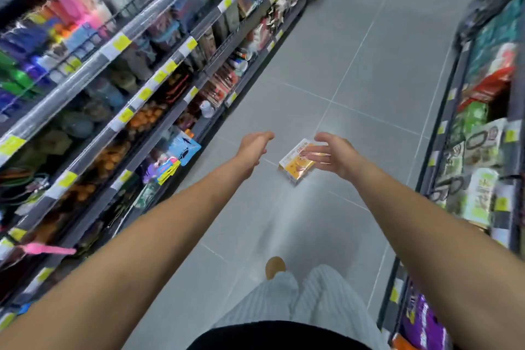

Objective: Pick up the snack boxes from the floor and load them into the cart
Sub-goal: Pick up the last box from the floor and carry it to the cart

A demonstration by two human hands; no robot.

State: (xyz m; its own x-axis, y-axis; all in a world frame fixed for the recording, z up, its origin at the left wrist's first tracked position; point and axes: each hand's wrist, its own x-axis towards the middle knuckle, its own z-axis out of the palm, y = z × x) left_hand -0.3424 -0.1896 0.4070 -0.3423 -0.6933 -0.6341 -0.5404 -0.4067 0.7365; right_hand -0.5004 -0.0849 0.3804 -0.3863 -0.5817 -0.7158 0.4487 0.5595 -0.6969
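Grey tiled floor [355, 71] runs between stocked shelves; both arms reach forward, the left hand [253, 148] half open and empty, the right hand [332, 154] spread, empty, seemingly above the snack box [295, 167], though blur hides any contact; best to bracket its long sides; it lies flat mid-aisle, long axis running away and rightward.

A grey tiled floor [355, 71] runs down the aisle between two rows of shop shelves. The left shelves [119, 71] carry many colourful packets, blurred, with yellow price labels [122, 42] along the shelf edges. A pink object [47, 249] sticks out near the lower left. The right shelves [480, 128] hold green and white packets [480, 193], and a purple bag [426, 324] stands at the bottom.
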